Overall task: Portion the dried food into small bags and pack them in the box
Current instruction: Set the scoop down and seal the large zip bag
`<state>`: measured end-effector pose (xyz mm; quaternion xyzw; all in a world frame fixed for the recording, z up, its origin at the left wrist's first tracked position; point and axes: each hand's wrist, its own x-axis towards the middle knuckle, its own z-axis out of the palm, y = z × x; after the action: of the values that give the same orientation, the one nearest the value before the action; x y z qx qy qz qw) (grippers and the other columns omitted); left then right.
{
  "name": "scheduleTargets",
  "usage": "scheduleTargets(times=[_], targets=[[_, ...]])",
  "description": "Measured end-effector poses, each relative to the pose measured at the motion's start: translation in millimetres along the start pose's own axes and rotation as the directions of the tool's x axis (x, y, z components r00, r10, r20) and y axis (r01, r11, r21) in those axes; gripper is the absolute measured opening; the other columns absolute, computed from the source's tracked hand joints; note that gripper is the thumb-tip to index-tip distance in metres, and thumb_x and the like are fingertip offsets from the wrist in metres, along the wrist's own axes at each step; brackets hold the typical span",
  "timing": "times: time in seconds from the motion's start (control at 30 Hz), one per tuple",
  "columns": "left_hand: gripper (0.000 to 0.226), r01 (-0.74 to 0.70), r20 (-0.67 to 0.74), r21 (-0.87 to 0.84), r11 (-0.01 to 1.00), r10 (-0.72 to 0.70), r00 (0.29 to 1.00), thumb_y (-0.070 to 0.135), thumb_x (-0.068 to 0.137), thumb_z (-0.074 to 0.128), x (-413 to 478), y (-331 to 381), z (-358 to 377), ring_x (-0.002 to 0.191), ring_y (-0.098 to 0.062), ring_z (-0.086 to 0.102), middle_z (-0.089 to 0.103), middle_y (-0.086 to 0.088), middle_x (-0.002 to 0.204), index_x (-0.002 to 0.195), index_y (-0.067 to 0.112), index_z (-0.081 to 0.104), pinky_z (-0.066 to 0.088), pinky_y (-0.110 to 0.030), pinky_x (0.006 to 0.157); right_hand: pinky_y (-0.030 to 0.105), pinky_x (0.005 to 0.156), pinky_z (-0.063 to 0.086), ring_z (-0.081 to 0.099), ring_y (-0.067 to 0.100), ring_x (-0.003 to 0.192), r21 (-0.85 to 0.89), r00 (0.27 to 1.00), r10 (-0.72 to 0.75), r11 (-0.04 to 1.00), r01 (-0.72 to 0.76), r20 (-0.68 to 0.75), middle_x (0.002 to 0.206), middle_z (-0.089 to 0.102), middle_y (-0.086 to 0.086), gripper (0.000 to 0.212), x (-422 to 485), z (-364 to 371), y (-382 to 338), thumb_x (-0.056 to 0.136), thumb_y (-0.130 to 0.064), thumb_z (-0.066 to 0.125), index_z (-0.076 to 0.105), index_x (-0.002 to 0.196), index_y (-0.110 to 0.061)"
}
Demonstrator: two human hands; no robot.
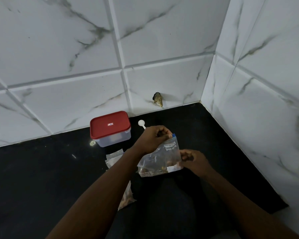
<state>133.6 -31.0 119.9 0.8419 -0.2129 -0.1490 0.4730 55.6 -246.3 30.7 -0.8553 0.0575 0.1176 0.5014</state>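
Zip-top bag (160,157) of dried food (162,168), clear with a blue slider (173,135), held above the black countertop (41,169) at centre frame. Left hand (154,138) grips the top edge by the slider; right hand (194,161) pinches the right side. Behind, left of centre: a plastic box (110,133) (red lid on) with a white measuring spoon (141,124) just beside it. Further small bags (113,157) lie below the box, partly hidden by the left forearm.

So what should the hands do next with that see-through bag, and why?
Probably slide the blue zip tab across to seal the clear plastic bag: it already holds brown dried food, the left hand pinches its top and the right hand steadies its side.
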Motion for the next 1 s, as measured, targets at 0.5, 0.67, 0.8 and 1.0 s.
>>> scheduleTargets(times=[0.5,0.67,0.8,1.0], targets=[[0.046,0.086,0.147,0.354,0.931,-0.147,0.978,0.02,0.084,0.084,-39.6,-42.0,-56.8,0.112,-0.008,0.063,0.067,0.004,0.123,0.126,0.02,0.064,0.052,-0.026,0.099,0.042,0.084,0.062,0.073,0.009,0.093,0.12,0.953,-0.236,0.958,0.262,-0.191,0.1,0.076,-0.004,0.023,8.3,-16.8,-61.0,0.087,-0.012,0.077,0.074,0.102,-0.029],[0.03,0.066,0.064,0.28,0.958,-0.087,0.994,0.013,0.086,0.081,-53.5,-50.9,-63.3,0.091,0.003,0.07,0.075,0.005,0.109,0.115,0.017,0.073,0.056,-0.014,0.085,0.036,0.099,0.047,0.057,0.002,0.111,-0.413,0.833,-0.529,0.802,0.431,-0.159,0.114,0.066,-0.019,0.036,11.8,-7.6,-84.0,0.079,-0.042,0.073,0.069,0.113,-0.037],[0.024,0.002,0.02,0.263,0.965,-0.007,1.0,0.014,0.087,0.08,-52.8,-47.6,-57.8,0.088,0.003,0.072,0.077,0.006,0.103,0.111,0.015,0.076,0.06,-0.022,0.085,0.033,0.099,0.036,0.054,0.004,0.108,-0.642,0.787,-0.617,0.609,0.465,-0.014,0.107,0.068,-0.022,0.041,13.2,10.6,-112.6,0.076,-0.059,0.064,0.071,0.11,-0.038],[0.02,-0.074,-0.089,0.252,0.965,0.099,0.991,0.012,0.087,0.081,-54.6,-40.4,-53.0,0.082,0.004,0.07,0.078,0.007,0.097,0.106,0.013,0.079,0.054,-0.013,0.074,0.034,0.08,0.047,0.055,0.002,0.077,-0.652,0.796,-0.605,0.597,0.467,0.017,0.079,0.07,-0.017,0.02,16.0,25.6,-128.8,0.083,-0.05,0.069,0.076,0.099,-0.04]])
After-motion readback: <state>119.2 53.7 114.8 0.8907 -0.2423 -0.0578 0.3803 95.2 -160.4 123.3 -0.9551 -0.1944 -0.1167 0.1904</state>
